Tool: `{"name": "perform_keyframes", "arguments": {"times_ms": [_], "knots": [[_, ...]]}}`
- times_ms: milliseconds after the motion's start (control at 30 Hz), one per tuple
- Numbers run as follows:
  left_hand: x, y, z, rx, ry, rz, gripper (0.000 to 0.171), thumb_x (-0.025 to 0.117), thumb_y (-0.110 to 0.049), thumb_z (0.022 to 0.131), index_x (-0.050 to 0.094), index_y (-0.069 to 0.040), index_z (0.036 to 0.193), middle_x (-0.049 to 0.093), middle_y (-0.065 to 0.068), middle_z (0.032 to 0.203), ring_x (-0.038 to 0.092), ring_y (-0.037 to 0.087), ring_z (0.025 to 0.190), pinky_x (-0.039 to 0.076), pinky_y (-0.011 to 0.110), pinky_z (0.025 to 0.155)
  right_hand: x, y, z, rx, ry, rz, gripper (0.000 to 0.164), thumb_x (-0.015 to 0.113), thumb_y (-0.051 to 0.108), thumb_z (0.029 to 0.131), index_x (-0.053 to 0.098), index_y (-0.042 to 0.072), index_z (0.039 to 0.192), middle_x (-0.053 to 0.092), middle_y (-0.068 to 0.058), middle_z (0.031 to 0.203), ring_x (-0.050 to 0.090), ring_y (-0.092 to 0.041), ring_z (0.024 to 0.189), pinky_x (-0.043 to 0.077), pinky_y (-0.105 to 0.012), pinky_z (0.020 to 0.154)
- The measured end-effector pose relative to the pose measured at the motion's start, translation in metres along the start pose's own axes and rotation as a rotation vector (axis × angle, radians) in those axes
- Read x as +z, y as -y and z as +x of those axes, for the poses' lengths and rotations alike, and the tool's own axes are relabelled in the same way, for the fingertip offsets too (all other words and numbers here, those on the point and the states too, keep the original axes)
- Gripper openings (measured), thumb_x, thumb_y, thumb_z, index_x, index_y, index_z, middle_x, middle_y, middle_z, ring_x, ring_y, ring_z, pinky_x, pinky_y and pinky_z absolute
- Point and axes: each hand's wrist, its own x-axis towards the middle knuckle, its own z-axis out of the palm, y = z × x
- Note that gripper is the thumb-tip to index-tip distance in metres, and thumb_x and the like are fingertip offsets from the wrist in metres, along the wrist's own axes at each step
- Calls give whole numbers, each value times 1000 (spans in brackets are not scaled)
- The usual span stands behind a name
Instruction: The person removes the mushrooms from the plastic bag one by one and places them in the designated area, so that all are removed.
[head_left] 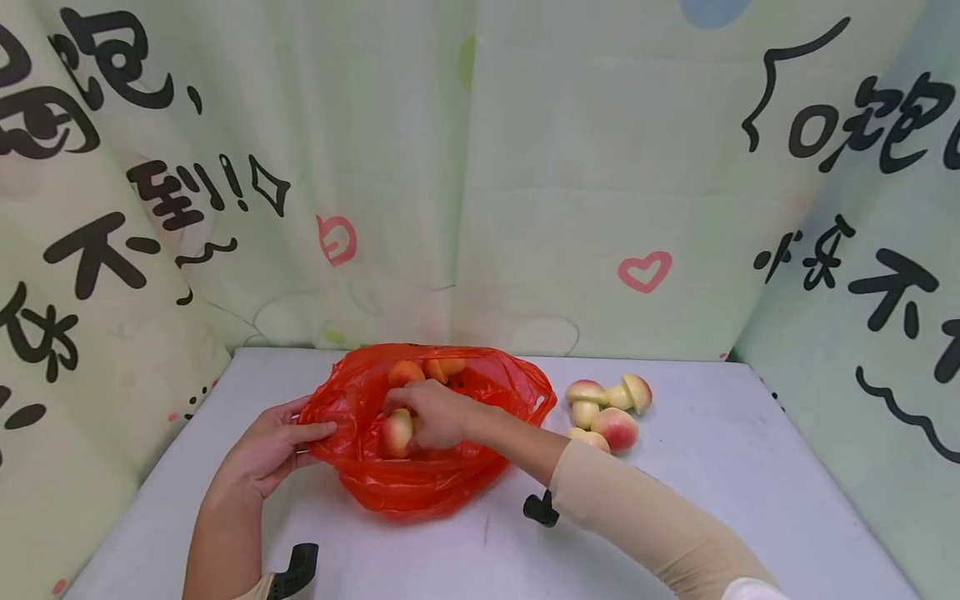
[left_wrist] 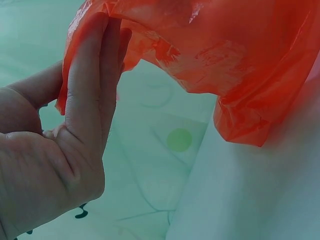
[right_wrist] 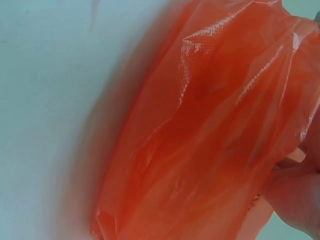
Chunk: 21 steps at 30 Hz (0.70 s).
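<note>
A red plastic bag [head_left: 442, 487] sits with its mouth open on the table. At its left rim my left hand [head_left: 273, 437] pinches the plastic between thumb and straight fingers; the left wrist view shows the bag [left_wrist: 240, 60] hanging from those fingers [left_wrist: 85, 80]. Inside the mouth, my right hand [head_left: 442, 414] grips a pink-and-cream mushroom [head_left: 396, 433], its fingers over the top. Behind that hand lie orange roundish pieces [head_left: 405, 372], partly covered. In the right wrist view the bag's side [right_wrist: 200, 130] hides most of the right hand [right_wrist: 297, 197].
Several mushrooms [head_left: 617, 429] with pink caps and pale stems lie together on the white table [head_left: 720, 467], right of the bag. A printed curtain [head_left: 525, 167] stands behind and along both sides. A black strap part [head_left: 542, 508] hangs under the right forearm.
</note>
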Motion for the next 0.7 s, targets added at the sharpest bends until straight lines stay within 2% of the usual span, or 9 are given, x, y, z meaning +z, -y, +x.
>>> {"name": "perform_keyframes", "arguments": {"times_ms": [233,367,567,700], "knots": [[0,-1,0,-11,-6,13,78,75,-19,97,34,-7,162,59,11,138,70,17,103,63,33,88,-6,0,-9,1,-38,31,38,81,17,89,66,21,125,68,10,117,57,-10,105,55,-16,78],[0,-2,-1,-10,-7,20,78,76,-20,97,34,-7,161,60,10,137,70,17,104,63,33,89,-9,-1,-14,-14,-71,38,38,82,18,88,66,18,123,68,7,120,57,-11,107,55,-16,80],[-1,-1,0,-10,3,16,79,76,-20,97,34,-8,162,60,10,137,71,18,103,63,33,89,-13,-5,-23,8,-90,62,38,81,16,88,66,17,123,67,6,122,57,-12,109,55,-17,81],[0,-1,0,-11,5,14,79,76,-20,97,33,-8,162,61,10,137,71,18,103,63,33,89,-17,-8,-29,12,-113,58,38,80,16,88,66,17,123,66,6,119,60,-18,109,55,-19,79]]}}
